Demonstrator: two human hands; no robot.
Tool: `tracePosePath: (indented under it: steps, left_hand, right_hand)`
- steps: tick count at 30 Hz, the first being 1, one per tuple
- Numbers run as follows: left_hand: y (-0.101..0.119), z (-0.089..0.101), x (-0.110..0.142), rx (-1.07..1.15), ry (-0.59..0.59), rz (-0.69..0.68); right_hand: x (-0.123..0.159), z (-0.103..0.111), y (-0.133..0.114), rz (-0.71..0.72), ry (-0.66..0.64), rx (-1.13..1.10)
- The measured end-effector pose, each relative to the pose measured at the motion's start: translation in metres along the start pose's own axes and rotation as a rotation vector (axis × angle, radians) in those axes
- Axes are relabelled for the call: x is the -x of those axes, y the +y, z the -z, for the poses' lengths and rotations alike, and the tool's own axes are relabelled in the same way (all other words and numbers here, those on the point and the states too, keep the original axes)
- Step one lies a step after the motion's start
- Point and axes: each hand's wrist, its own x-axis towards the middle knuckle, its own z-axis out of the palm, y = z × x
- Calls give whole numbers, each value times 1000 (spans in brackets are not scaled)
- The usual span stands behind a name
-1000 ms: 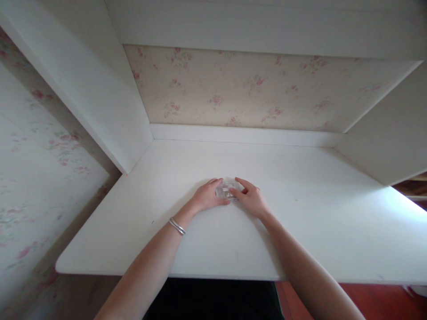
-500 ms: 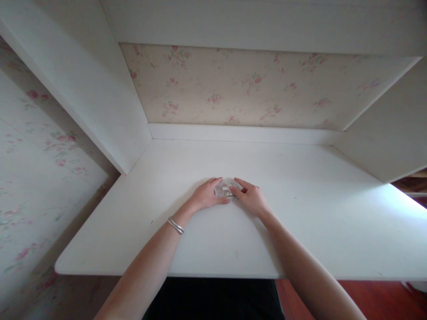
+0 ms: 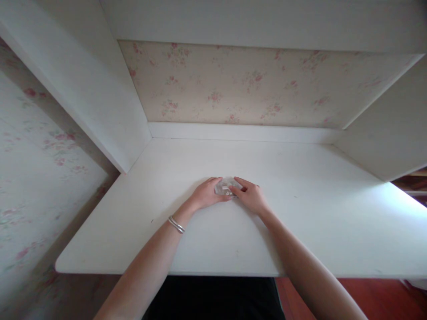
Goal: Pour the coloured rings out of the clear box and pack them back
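A small clear plastic case (image 3: 223,186), with some pale and yellowish bits showing through it, is on the white desk between my hands. My left hand (image 3: 207,194) grips its left side, thumb along the near edge and fingers at the far edge. From the right, my right hand (image 3: 251,195) holds it too, with the thumb on its top and the index finger at the far right corner. What exactly lies inside the case is too small to make out. A silver bracelet (image 3: 176,224) circles my left wrist.
The white desktop (image 3: 316,222) spreads around my hands, with a raised strip (image 3: 247,133) along the back. White side panels (image 3: 383,120) and an overhead board (image 3: 267,22) frame it. Floral wallpaper (image 3: 213,84) covers the wall behind.
Both hands stay around the clear case in nearly the same pose. The left thumb has shifted very slightly right along the near edge. The view has tilted a touch.
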Motion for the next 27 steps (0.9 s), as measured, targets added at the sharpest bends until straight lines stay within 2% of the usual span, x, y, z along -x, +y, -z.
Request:
tracePosePath:
  steps: [8, 14, 23, 27]
  left_hand:
    - [-3, -2, -1, 4, -1, 7]
    - [-4, -2, 0, 16, -21, -4]
    - [-2, 5, 2, 185, -47, 25]
    - [-4, 5, 1, 190, -38, 2]
  right_hand:
    - [-5, -1, 12, 41, -57, -40]
    - [-11, 6, 24, -82, -173, -192]
    - [-9, 14, 26, -10, -273, -339]
    - [-8, 12, 27, 54, -252, -347]
